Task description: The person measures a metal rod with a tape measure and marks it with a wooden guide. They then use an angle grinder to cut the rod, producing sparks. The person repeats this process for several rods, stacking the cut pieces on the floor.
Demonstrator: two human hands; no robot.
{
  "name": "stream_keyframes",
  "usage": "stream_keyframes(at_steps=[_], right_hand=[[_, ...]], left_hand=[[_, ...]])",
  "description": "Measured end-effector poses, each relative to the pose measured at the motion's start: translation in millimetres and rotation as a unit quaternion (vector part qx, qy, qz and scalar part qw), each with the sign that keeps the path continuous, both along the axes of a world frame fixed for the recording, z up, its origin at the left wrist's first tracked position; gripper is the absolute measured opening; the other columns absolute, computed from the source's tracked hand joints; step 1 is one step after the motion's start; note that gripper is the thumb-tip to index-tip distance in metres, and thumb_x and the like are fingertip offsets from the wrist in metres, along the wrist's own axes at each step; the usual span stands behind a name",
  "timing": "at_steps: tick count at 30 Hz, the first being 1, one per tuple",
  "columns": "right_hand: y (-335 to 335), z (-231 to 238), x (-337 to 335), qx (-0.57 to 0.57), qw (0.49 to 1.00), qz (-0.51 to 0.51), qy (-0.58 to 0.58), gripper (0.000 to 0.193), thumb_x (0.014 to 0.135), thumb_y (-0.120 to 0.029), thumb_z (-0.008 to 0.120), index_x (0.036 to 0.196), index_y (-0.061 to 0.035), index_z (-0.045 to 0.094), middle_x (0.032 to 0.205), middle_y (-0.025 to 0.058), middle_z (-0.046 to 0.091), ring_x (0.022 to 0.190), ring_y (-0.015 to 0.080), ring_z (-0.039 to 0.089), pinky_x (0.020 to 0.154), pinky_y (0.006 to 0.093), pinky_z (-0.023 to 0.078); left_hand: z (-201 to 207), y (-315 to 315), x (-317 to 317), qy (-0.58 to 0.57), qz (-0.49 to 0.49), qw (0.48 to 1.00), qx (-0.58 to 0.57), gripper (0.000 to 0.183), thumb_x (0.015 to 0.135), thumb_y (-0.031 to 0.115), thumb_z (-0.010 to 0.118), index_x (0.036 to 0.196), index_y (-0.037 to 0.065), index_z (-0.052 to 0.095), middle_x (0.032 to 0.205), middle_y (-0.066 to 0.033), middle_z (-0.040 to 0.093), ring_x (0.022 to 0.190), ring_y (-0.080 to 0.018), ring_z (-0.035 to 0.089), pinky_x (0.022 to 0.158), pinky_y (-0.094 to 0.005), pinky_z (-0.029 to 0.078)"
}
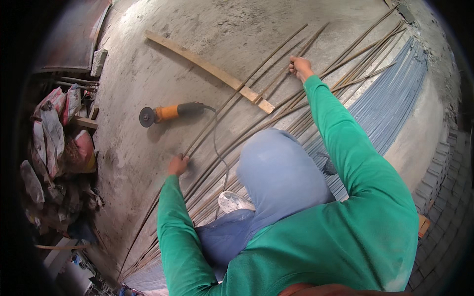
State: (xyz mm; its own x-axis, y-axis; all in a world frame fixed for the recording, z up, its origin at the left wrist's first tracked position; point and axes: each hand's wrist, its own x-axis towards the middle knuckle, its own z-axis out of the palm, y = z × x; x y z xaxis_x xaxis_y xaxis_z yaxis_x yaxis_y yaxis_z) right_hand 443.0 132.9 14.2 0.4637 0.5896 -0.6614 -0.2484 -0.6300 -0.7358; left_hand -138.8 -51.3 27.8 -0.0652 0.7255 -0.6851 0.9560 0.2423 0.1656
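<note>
My left hand (178,164) is closed around a long, thin steel rebar rod (217,113). That rod slants up to the right and crosses a wooden plank (202,61) on the concrete floor. Farther off, my right hand (300,67) is closed at a second, ribbed rebar rod (273,85), whose near end lies over the plank's right end. The fingers appear to grip this rod, though their inner side is hidden. Between my arms, an orange and black angle grinder (168,113) lies on the floor left of the first rod, its disc pointing left.
Brown rebar rods (291,106) and a wide bundle of grey rods (395,98) run diagonally beneath my bent leg (281,163). The grinder's cord (227,170) crosses the rods near my white shoe (234,201). Sacks (52,133) and scrap are heaped at the left; paving blocks (439,172) line the right.
</note>
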Motion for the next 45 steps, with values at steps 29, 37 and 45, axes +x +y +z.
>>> stream_keyframes(at_steps=[29,37,45], right_hand=[[60.5,-25.1,15.3,-0.039,0.994,0.004,-0.099,0.026,0.092,-0.02,0.061,0.101,0.0043,0.063,0.079,0.0117,0.067,0.06,0.0181,0.059,0.055,0.0316,0.051],[101.4,-123.2,43.7,-0.181,0.885,0.228,-0.365,0.017,0.086,-0.022,0.064,0.079,-0.0113,0.076,0.079,0.0051,0.072,0.07,0.0209,0.07,0.056,0.0359,0.056],[98.0,-121.7,33.4,-0.128,0.953,0.088,-0.261,0.015,0.084,-0.019,0.067,0.087,-0.0064,0.073,0.085,0.0118,0.071,0.076,0.0253,0.07,0.058,0.0404,0.057]], left_hand=[[-5.3,60.6,114.2,-0.082,-0.044,0.99,0.103,0.04,0.095,0.035,0.045,0.1,-0.002,0.059,0.099,-0.0299,0.061,0.098,-0.0459,0.057,0.083,-0.0515,0.043],[-2.6,69.0,126.7,-0.082,-0.081,0.989,0.088,0.043,0.096,0.036,0.041,0.096,-0.002,0.06,0.096,-0.03,0.062,0.094,-0.0473,0.057,0.082,-0.0526,0.043],[-1.5,84.3,149.0,-0.087,-0.072,0.988,0.101,0.045,0.097,0.037,0.04,0.096,-0.003,0.061,0.095,-0.0308,0.062,0.093,-0.0474,0.058,0.081,-0.0534,0.043]])
